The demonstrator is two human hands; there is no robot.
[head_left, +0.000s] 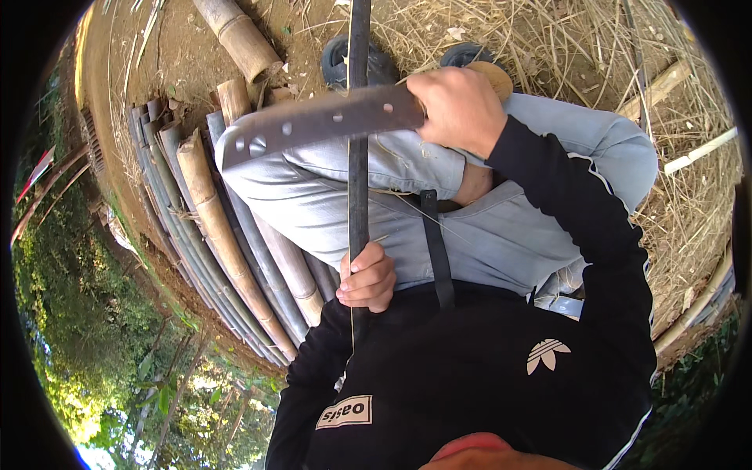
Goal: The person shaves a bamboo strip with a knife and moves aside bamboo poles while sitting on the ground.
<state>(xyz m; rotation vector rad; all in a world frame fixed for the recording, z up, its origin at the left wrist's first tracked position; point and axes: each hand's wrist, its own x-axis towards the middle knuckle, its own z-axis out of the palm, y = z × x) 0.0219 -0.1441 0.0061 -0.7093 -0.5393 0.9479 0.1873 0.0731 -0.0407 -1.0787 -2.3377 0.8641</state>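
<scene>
My left hand (368,280) is closed around the lower part of a long dark strip (359,196), which looks like split bamboo. The strip runs up from my chest, past my lap and out at the top of the head view. My right hand (460,108) grips the wooden handle (495,78) of a machete. Its broad dark blade (313,124), with several holes along it, points left and crosses in front of the strip. The blade looks slightly blurred; whether its edge touches the strip I cannot tell.
My bent legs in light jeans (501,227) lie beneath the strip and blade. Several bamboo poles (207,204) lie side by side at the left. A thick bamboo piece (239,35) rests on the dirt beyond, and straw-like shavings (548,47) cover the ground at the right.
</scene>
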